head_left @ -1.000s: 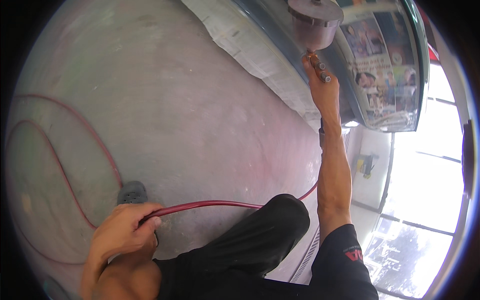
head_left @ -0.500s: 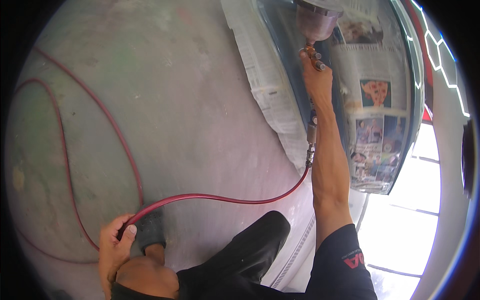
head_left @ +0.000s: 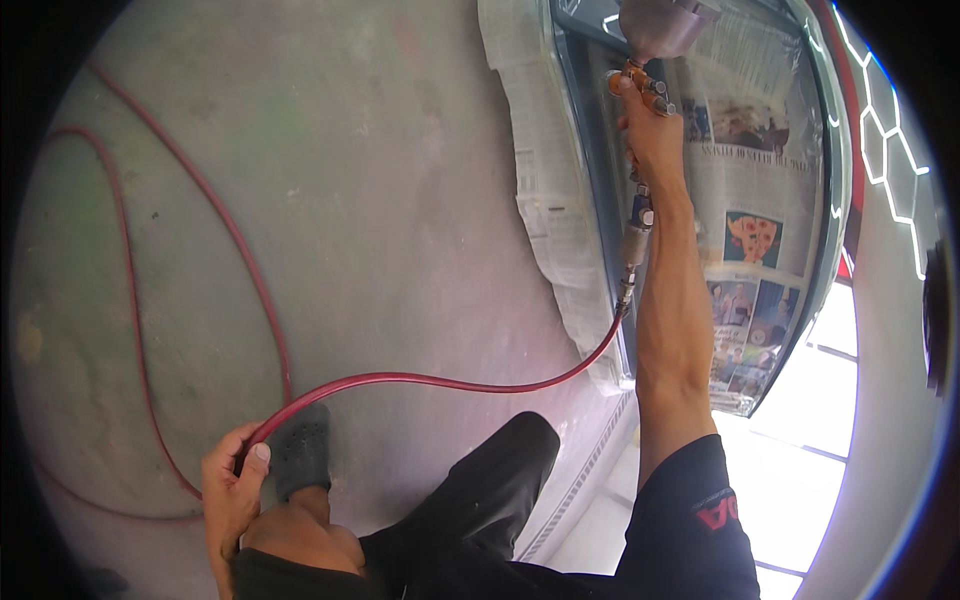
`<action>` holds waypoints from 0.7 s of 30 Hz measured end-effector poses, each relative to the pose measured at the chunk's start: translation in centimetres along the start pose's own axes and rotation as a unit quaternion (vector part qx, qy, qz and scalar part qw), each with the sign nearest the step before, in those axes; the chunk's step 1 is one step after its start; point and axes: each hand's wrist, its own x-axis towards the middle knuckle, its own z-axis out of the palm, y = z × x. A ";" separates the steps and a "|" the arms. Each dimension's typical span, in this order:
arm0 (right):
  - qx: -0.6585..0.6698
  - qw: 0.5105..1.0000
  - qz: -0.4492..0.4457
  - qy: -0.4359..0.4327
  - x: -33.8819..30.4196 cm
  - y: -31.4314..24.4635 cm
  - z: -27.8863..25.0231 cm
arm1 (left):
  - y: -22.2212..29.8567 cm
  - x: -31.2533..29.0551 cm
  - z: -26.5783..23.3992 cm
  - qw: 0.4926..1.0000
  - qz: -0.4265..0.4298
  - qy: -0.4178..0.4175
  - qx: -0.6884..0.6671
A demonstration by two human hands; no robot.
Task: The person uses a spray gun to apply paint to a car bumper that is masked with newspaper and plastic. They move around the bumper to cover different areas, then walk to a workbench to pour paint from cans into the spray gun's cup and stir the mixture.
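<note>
My right hand (head_left: 655,142) is closed round the handle of a paint spray gun (head_left: 634,72), its arm stretched far forward. The gun has orange and metal parts, with a cloudy, pinkish cup (head_left: 665,28) on top, cut off by the upper edge. From a metal coupling below the handle, a red air hose (head_left: 445,381) curves down to the left. My left hand (head_left: 236,478) grips this hose by my knee, thumb on top. Close beside the gun is a car part with a dark blue-grey painted frame (head_left: 592,150), its middle covered by newspaper (head_left: 765,185) under shiny film.
More masking paper (head_left: 545,190) hangs along the frame's left side. Loops of the hose lie on the grey, stained floor (head_left: 370,200) at left. My dark clog (head_left: 304,455) rests near the hose. Hexagonal lights (head_left: 885,150) and bright white panels (head_left: 800,480) show at right.
My right hand and the spray gun have moved slightly up and to the right. The masked part sits lower and farther right in view. My left hand keeps its hold on the hose.
</note>
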 end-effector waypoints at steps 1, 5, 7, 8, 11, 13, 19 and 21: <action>-0.015 1.000 0.018 0.002 -0.5 0.7 -0.5 | 0.0 0.1 0.0 1.000 -0.001 -0.008 0.004; -0.048 0.997 0.058 0.013 -3.5 5.4 -2.8 | 0.1 0.0 0.4 0.999 -0.009 -0.044 0.024; -0.052 0.996 0.073 0.015 -5.5 7.6 -3.8 | 0.0 -0.2 0.7 0.997 -0.010 -0.064 0.040; -0.052 0.995 0.080 0.015 -6.7 8.6 -4.3 | -0.3 -0.3 0.7 0.996 -0.010 -0.073 0.052; -0.056 0.993 0.103 0.017 -10.9 11.5 -6.2 | 0.4 -0.7 2.1 0.991 -0.011 -0.105 0.078; -0.074 0.993 0.090 0.020 -13.2 14.4 -7.7 | 1.0 -1.1 3.7 0.986 -0.002 -0.132 0.105; -0.106 0.990 0.095 0.021 -20.4 22.4 -11.8 | 1.9 -2.0 9.2 0.938 0.030 -0.256 0.233; -0.105 0.988 0.111 0.027 -22.9 25.5 -13.2 | 1.4 -2.1 11.3 0.910 0.069 -0.303 0.275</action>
